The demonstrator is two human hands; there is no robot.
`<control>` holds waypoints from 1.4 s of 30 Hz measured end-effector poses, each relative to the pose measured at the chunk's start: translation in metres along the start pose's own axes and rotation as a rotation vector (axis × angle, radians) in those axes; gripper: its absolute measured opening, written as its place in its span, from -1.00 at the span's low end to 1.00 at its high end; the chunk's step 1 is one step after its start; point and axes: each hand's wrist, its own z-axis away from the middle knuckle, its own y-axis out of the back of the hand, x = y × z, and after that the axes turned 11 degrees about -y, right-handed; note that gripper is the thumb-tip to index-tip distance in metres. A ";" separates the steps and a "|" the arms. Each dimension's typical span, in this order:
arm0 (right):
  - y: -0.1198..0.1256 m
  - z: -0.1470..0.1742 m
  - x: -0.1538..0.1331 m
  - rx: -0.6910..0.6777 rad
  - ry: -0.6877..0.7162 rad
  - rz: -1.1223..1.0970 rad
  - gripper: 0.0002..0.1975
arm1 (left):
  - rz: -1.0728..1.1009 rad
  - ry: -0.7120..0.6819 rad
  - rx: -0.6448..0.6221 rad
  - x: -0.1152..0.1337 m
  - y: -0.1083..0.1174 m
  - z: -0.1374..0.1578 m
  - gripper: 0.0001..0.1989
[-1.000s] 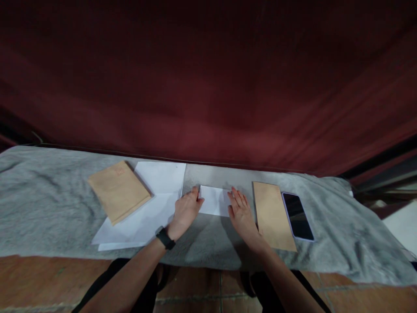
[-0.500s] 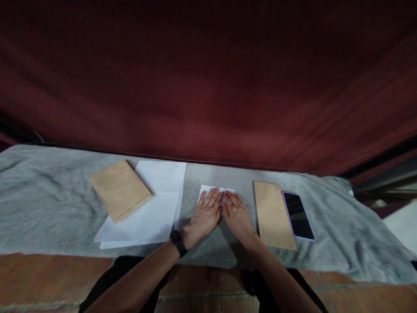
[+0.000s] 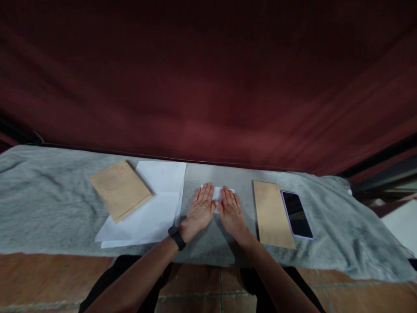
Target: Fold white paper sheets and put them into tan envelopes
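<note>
A small folded sheet of white paper (image 3: 217,194) lies flat on the grey cloth, mostly covered by my hands. My left hand (image 3: 201,208) rests palm down on its left part, fingers stretched out and pointing away from me. On the right part lies my right hand (image 3: 230,211), also flat with fingers extended. The thumbs nearly meet over the paper's near edge, and a strip of white shows between the hands. Right of my right hand is a brown envelope (image 3: 273,215). Larger white sheets (image 3: 163,213) lie to the left of my left hand.
A stack of brown envelopes (image 3: 120,189) overlaps the white sheets at the left. A phone (image 3: 297,215) in a purple case lies beside the right envelope. Grey cloth (image 3: 55,204) covers the low surface, and a dark red curtain (image 3: 208,108) hangs behind it.
My hands have spread apart across the small paper, left hand to the left and right hand slightly right. More of the paper's middle now shows between them.
</note>
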 end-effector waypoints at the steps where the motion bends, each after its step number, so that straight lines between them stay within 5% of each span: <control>1: 0.000 0.001 0.001 0.018 0.002 0.012 -0.45 | 0.008 0.020 0.004 -0.002 0.002 0.001 -0.43; 11: 0.000 0.005 0.010 0.086 -0.073 0.046 -0.38 | -0.004 0.162 0.010 -0.010 0.009 0.006 -0.38; 29: 0.004 0.012 0.029 0.080 -0.121 0.079 -0.39 | 0.099 0.214 0.031 -0.023 0.019 0.008 -0.43; 33: 0.005 0.012 0.028 0.103 -0.118 0.074 -0.39 | 0.157 0.108 0.069 -0.019 0.026 0.010 -0.45; 38: 0.004 0.009 0.033 0.107 -0.104 0.037 -0.44 | 0.166 -0.224 0.005 -0.003 0.030 0.015 -0.49; 42: 0.007 0.002 0.037 0.125 -0.110 -0.023 -0.50 | 0.132 -0.217 -0.058 0.006 0.030 0.012 -0.58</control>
